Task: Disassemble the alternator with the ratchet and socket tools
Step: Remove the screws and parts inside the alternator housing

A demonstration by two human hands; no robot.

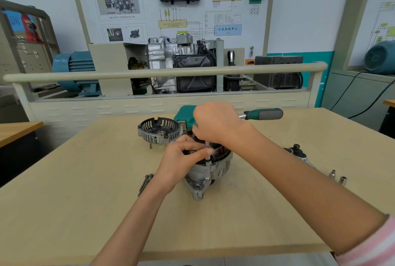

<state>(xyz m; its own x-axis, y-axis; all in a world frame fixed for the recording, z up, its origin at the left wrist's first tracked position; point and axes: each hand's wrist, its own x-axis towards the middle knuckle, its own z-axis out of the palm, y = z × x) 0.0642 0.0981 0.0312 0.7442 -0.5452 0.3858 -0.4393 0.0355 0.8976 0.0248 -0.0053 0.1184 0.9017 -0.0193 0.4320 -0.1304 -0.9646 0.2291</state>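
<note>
The alternator body [210,170] stands in the middle of the wooden table [85,212], its copper windings showing at the top. My right hand [215,123] grips the head of the ratchet, whose green and grey handle [264,114] sticks out to the right. A thin socket extension [207,152] runs down from that hand to the alternator's rim. My left hand [181,156] pinches the extension near its lower end. The removed end cover [159,130] lies behind and to the left.
Long bolts [145,183] lie left of the alternator. Two sockets [337,177] and another metal tool [298,152] lie to the right. A green tool case [184,115] sits behind my hands. A training bench with a gearbox [181,67] stands beyond the table.
</note>
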